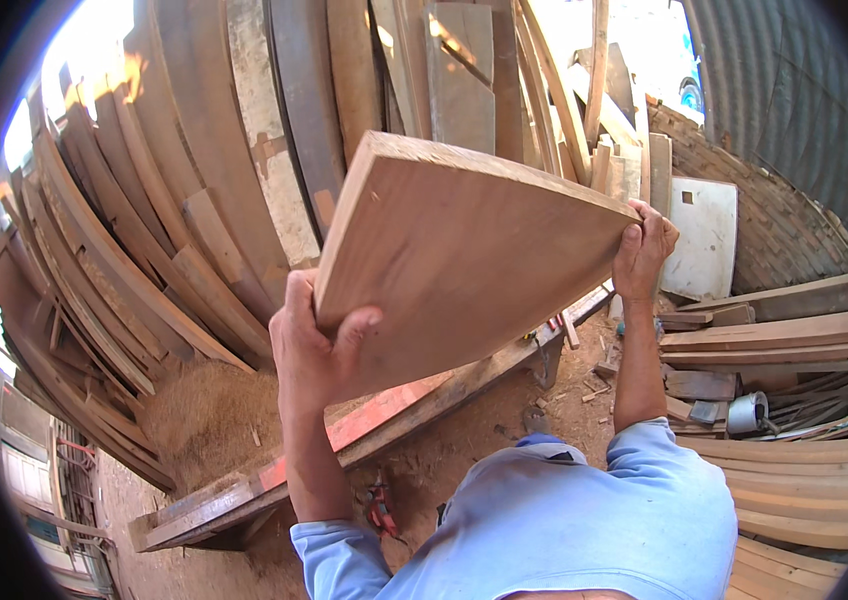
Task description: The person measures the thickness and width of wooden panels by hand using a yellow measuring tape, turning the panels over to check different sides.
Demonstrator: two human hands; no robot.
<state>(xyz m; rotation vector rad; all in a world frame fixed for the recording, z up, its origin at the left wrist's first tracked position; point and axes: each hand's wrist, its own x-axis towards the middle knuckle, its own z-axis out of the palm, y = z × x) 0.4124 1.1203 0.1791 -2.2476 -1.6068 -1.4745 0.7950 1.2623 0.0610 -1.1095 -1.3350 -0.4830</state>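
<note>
A thick wooden board (474, 260) is held up, tilted, between my two hands, with its broad brown face toward me. My left hand (316, 335) grips the board's left edge, the thumb lying on the face and the fingers wrapped behind. At the far right corner, my right hand (644, 255) is closed round the edge. Below the board a long, low wooden bench (384, 430) runs diagonally, with a reddish strip along its top. The board hides part of this bench.
Tall planks (209, 120) lean along the back and left. Sawdust (209, 415) is heaped beyond the bench. A red and black tool (382, 510) lies on the ground near my left arm. Stacked timber (794, 335) and a metal can (747, 412) are at the right.
</note>
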